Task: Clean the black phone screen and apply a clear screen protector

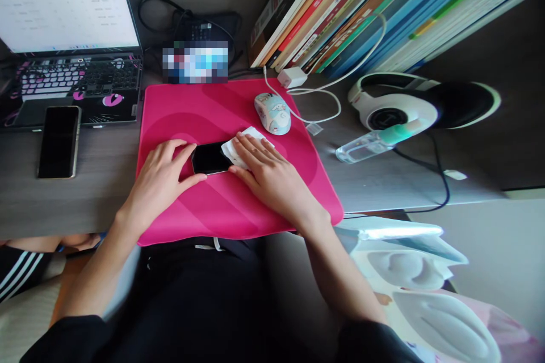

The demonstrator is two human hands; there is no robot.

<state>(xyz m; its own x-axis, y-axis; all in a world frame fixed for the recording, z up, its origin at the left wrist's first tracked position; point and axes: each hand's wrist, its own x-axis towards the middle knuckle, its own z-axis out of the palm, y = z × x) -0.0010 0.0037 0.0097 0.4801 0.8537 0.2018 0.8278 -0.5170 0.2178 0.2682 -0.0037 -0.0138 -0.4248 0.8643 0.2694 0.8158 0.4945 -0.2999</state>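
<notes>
A smartphone [209, 157] with a dark screen lies sideways on the pink desk mat [204, 204]. Its left end is gripped between the thumb and fingers of my left hand [164, 176]. My right hand [268, 167] presses a folded white tissue [230, 153] onto the phone's right part, the fingers stretched together over it. That end of the phone is hidden beneath hand and tissue. Just beyond my right hand, a patterned mouse [273, 114] rests on the mat.
At left are a laptop [80, 82] and a second phone [59, 142]. Books [340, 11] stand behind, with a white charger [292, 77] and cable before them. Headphones [395, 105] and a clear bottle [361, 147] lie right. A person's leg [25, 269] shows lower left.
</notes>
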